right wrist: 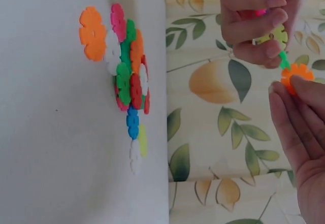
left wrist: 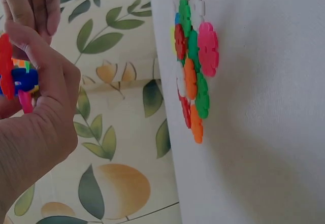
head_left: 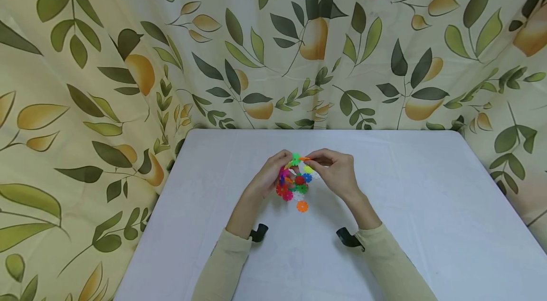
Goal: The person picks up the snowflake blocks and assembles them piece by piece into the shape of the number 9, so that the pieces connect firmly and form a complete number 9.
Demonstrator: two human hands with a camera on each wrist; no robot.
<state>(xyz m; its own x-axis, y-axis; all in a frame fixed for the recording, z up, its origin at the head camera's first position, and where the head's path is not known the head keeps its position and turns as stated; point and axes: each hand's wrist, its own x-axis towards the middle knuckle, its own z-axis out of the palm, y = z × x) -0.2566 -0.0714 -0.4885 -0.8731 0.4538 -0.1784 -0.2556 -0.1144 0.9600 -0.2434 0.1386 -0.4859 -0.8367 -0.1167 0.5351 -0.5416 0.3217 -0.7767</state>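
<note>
My left hand holds a joined string of notched plastic snowflake discs above the table. In the left wrist view a red disc and a blue disc show at its fingers. My right hand pinches an orange snowflake disc between thumb and fingers. That disc touches a green disc at the end of the string, beside a yellow disc. Whether the orange and green slots are fully joined, I cannot tell. Both hands are close together, over the far half of the table.
Below the hands lies a pile of loose discs in several colours, among them a red disc, a pink disc and an orange disc nearest me. The table has a white cover. A leaf-patterned curtain hangs behind it.
</note>
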